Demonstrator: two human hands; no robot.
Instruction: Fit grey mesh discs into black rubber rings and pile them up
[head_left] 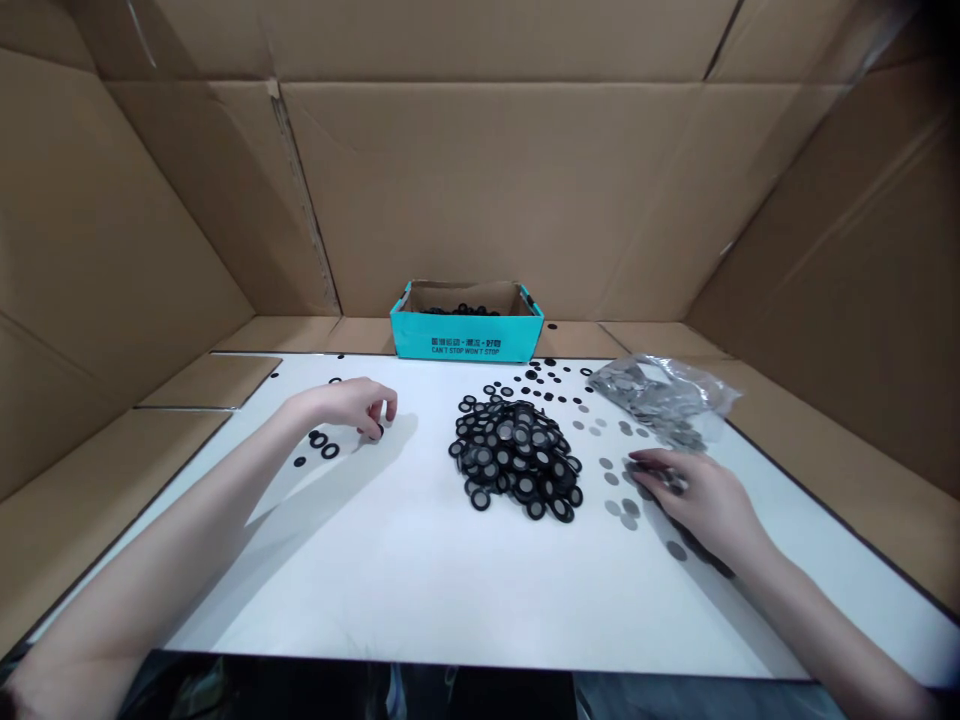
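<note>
Where the left hand [356,403] bends down: at 10 o'clock from the central heap (12 pointing away from the person), fingers curled, one tip touching a small black piece [381,431]; whether it is pinched, I cannot tell.
Where the right hand [701,500] rests: at 4 o'clock, thumb and fingers bent around some grey discs [675,482], partly hidden; how firm the hold is, I cannot tell.
Disc handling: probably very light, flat and a little slippery, hard to lift from the smooth surface [337,580]; best slid or taken by the edge.
Ring handling: likely light and springy, not fragile; a fingertip pinch across the rim should suit.
Disc looks: thin, round, matt grey, some overlapping, scattered at 3 to 4 o'clock.
Black rings [323,452]: loose at 9 o'clock, open-centred, dark-rimmed.
Heap [517,450]: mid-surface, black rims around grey centres, piled at every tilt.
Small black discs [531,375]: strewn at 1 o'clock.
Clear plastic bag [660,390]: at 2 o'clock, crumpled, grey discs inside.
Teal box [466,337]: at 11 o'clock, dark rings within.
Cardboard walls [480,190]: around the far side and both flanks.
</note>
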